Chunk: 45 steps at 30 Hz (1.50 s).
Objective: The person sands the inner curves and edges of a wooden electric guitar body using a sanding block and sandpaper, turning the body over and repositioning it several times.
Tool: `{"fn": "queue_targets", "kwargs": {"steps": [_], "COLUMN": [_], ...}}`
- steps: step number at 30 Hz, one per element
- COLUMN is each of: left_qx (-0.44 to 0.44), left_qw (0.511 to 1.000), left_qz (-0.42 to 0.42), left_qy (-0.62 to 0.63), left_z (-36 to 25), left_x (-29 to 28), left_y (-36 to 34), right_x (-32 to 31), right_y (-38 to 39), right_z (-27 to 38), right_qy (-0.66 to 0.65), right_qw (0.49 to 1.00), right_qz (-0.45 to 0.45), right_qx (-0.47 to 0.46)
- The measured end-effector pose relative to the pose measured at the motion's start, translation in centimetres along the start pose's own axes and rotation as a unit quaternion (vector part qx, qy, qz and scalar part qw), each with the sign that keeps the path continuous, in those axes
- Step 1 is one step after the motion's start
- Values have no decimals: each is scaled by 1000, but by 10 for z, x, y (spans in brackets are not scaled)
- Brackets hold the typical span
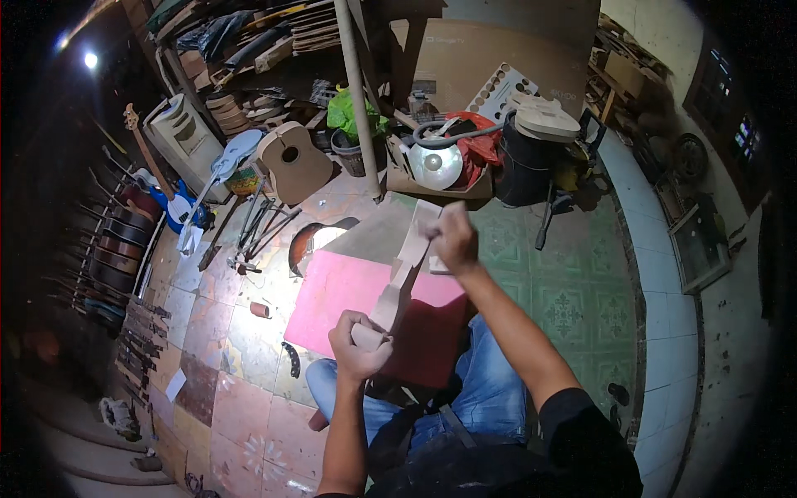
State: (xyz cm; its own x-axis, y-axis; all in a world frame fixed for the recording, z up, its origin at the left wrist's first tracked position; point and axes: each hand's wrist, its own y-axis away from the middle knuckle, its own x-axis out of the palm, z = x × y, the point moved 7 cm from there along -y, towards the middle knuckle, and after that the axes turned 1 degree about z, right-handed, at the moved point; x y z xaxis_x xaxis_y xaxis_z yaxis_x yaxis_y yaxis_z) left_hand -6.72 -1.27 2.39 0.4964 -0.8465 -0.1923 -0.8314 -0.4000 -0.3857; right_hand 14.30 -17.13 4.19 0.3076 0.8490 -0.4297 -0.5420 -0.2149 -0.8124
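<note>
A pale, unfinished wooden guitar neck [402, 272] slants up and away over a pink board [332, 290] in front of my lap. My left hand [360, 344] is closed round its near end, the thumb on the right side. At the far, wider end, my right hand [456, 239] is closed like a fist against the right edge of the wood. What its fingers grip is hidden. Just below that hand, a small pale block [438, 265] shows at the far edge of the board.
Loose on the tiled floor at the left are a brown cylinder [261, 310] and a dark curved piece [291, 360]. An acoustic guitar body [292, 159], a blue electric guitar [179, 209] and a black bucket [527, 166] stand farther off. A post [359, 100] rises ahead.
</note>
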Motion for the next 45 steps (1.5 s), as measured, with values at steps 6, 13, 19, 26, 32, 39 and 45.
{"fn": "queue_targets", "kwargs": {"steps": [6,13,19,26,32,39,45], "left_qx": [23,31,25,19,16,2,-16], "left_qw": [999,998,997,997,996,994,983], "left_qz": [-21,55,65,64,55,51,113], "left_qy": [6,-14,25,45,71,100,144], "left_z": [6,-7,-1,10,14,11,21], "left_x": [9,19,7,2,-8,-12,-23], "left_y": [0,7,1,-3,-9,-13,-18], "right_x": [9,-85,-74,-13,-4,-18,-15], "right_y": [34,-62,-5,55,70,50,77], "right_z": [6,-60,28,-3,0,26,-21], "right_qy": [8,9,-106,107,-576,-25,-549], "right_qw": [998,960,982,900,587,911,685], "right_qz": [57,-217,151,409,452,410,293], "right_qx": [-2,179,-41,-109,347,36,380]}}
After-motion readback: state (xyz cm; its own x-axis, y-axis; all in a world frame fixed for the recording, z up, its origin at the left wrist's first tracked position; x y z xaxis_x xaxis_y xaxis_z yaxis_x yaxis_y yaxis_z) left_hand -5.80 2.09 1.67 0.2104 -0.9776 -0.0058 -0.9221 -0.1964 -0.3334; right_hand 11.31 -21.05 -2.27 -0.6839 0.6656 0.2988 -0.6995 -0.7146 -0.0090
